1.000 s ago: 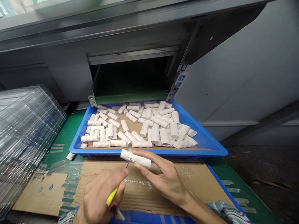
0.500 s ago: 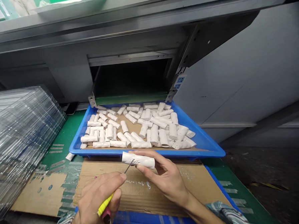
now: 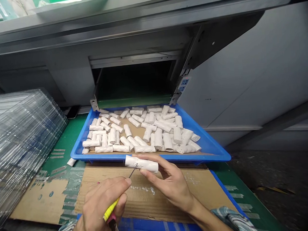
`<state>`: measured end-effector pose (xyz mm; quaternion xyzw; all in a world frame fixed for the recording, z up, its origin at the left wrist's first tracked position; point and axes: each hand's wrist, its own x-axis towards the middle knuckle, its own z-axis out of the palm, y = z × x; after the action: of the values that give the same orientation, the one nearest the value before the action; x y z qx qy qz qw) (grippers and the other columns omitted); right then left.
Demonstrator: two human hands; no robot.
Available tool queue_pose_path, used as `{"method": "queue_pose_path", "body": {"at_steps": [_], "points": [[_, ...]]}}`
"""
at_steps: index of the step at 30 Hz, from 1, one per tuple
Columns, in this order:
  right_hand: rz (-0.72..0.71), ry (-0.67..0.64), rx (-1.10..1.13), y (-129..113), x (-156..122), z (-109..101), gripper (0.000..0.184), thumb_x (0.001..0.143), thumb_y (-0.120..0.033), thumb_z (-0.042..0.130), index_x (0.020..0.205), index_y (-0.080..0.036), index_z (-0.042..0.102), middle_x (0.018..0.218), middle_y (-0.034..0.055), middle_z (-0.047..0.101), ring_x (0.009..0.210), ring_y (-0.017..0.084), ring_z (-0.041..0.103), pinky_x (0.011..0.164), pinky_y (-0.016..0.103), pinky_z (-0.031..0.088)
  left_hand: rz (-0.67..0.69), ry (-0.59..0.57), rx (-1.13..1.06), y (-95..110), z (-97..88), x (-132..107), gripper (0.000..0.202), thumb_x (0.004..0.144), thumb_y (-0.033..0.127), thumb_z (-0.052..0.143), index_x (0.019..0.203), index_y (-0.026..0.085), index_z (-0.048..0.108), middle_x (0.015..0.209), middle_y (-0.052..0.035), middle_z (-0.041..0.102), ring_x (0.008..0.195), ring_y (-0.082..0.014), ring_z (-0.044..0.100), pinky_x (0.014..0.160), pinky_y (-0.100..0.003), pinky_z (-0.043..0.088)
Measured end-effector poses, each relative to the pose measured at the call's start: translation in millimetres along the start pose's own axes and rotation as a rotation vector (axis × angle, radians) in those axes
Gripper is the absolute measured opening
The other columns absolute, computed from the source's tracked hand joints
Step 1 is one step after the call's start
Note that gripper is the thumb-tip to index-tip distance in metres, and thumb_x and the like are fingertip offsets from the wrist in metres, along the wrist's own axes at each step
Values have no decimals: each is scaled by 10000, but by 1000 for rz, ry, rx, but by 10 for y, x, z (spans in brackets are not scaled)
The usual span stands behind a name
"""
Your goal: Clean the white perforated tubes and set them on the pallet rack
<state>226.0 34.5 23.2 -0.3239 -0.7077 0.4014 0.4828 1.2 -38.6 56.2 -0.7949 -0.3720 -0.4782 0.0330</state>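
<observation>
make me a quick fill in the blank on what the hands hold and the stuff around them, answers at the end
1. The person's ____ hand grips a thin-tipped tool with a yellow section.
2. The right hand holds a ____ cylinder with dark marks on its side.
3. Many more cylinders lie in a tray, whose colour is ____.
4. The table surface just left of the tray is coloured ____.

Missing words: left; white; blue; green

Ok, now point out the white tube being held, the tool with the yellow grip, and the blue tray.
White tube (image 3: pixel 142 163): head view, middle of its side.
Tool (image 3: pixel 110 210): head view, its yellow grip.
Blue tray (image 3: pixel 99 158): head view, front rim.
</observation>
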Motion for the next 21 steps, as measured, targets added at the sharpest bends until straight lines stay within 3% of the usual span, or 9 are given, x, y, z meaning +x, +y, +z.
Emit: {"method": "queue_pose_path", "body": {"at_steps": [12,17,21], "points": [[-175,25,-164,0,15,22,400,989,-176,741,1364,-317,726,1329,19,790,1235,255,762,1114,405,632,-34,-21,14,7,42,12,229,1059,87,533,1224,132,685,999,-104,829,921,-166,821,832,-195,624],[-125,14,-153,14,11,26,364,992,-212,739,1346,-298,740,1316,36,796,1220,271,769,1081,425,655,-102,4,-60,19,43,60,220,1059,90,521,1186,156,687,955,-81,823,860,-162,819,793,-198,645],[-124,-14,-133,17,10,44,327,987,-235,749,1310,-286,758,1270,39,816,1168,266,793,1046,401,671,-42,6,-25,5,72,45,205,1057,94,545,1188,135,696,970,-98,826,885,-165,820,840,-195,642]]}}
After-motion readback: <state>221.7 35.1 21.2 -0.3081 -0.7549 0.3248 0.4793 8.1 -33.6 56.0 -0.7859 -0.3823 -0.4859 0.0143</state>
